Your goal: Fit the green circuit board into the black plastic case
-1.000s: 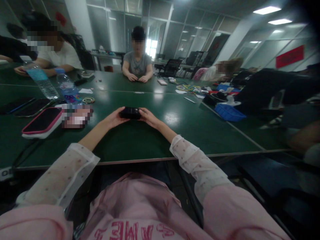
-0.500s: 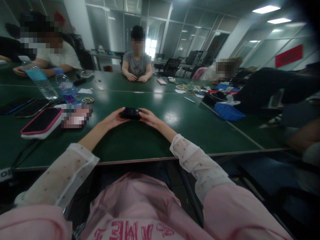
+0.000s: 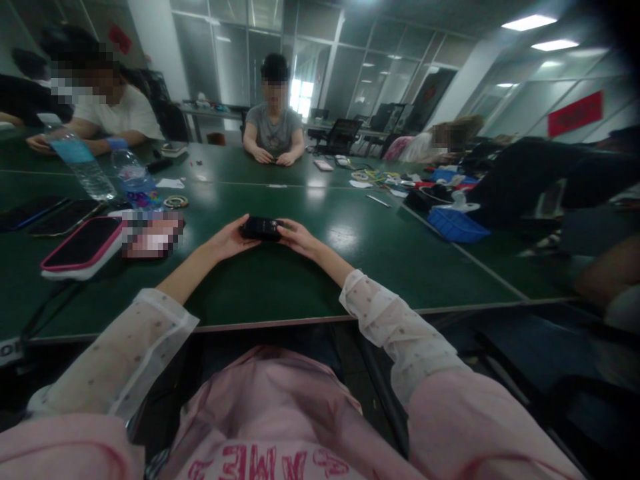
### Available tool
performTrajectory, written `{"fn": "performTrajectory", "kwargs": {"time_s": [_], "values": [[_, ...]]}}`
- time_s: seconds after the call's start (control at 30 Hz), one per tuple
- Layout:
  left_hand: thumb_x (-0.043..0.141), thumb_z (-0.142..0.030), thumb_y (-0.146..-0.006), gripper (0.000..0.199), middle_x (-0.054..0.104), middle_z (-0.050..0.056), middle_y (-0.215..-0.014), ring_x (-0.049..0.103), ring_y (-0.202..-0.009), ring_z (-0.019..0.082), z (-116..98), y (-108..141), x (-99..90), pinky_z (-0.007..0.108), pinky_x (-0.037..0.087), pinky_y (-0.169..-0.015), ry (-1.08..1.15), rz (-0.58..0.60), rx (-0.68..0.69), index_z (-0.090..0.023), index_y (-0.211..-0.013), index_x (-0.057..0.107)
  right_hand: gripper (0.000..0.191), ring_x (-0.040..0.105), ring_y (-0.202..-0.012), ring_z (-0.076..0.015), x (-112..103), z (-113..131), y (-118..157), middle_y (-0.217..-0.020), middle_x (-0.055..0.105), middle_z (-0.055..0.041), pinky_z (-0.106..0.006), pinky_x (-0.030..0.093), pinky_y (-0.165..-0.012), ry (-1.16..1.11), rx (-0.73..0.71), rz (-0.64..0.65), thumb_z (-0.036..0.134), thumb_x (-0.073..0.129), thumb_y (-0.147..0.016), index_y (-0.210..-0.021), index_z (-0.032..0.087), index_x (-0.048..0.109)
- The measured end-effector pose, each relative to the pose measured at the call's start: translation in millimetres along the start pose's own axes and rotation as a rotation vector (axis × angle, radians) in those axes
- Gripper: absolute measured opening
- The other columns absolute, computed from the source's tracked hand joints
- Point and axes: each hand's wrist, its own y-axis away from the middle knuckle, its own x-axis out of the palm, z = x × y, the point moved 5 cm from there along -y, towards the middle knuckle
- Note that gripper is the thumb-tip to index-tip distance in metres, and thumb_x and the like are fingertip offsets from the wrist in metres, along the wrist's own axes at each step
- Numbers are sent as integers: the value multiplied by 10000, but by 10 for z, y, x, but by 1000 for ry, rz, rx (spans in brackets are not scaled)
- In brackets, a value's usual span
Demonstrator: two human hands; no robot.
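Both hands hold a small black box-shaped device (image 3: pixel 262 228) just above the green table (image 3: pixel 280 287). Its top face looks dark and glossy, with small pale marks near the right end; its exact kind is too small to tell. My left hand (image 3: pixel 235 238) wraps the left end, thumb at the upper corner. At the other end, my right hand (image 3: pixel 299 238) grips with thumb and fingers, the thumb lying on the top near the pale marks. The undersides of the fingers are partly hidden behind the device.
Left of my arm lie a pink-rimmed phone (image 3: pixel 85 243), a pixelated pink item (image 3: pixel 153 237), a bottle (image 3: pixel 133 175) and a taller bottle (image 3: pixel 83 163). A blue basket (image 3: pixel 457 225) and tangled cables stand at the right. A person in grey (image 3: pixel 275 127) sits opposite.
The device and both hands stay almost in place. My right thumb seems to shift very slightly on the device; the view moves a little.
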Motion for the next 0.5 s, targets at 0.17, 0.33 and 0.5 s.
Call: {"fn": "performTrajectory", "kwargs": {"time_s": [0.17, 0.33, 0.5], "values": [[617, -417, -898, 435, 688, 167, -1147, 672, -1087, 274, 26, 11, 23, 429, 505, -1007, -15, 43, -20, -150, -1240, 580, 429, 672, -866, -137, 14, 9, 7, -1006, 683, -10, -314, 599, -857, -16, 7, -18, 291, 844, -692, -1044, 216, 611], [619, -389, -900, 400, 704, 157, -1105, 685, -1055, 268, 25, -14, -6, 422, 515, -991, -16, 31, -27, -143, -1214, 592, 420, 675, -851, -130, 15, 2, 3, -990, 690, -1, -295, 597, -841, -22, 12, 0, 299, 837, -704, -1049, 224, 610], [631, -380, -891, 419, 709, 161, -1096, 690, -1046, 273, 17, -21, -7, 423, 519, -985, -15, 26, -30, -145, -1236, 588, 404, 673, -872, -139, 13, 5, 6, -1000, 688, -9, -316, 593, -867, 3, 10, -18, 302, 816, -731, -1067, 222, 607]]}}
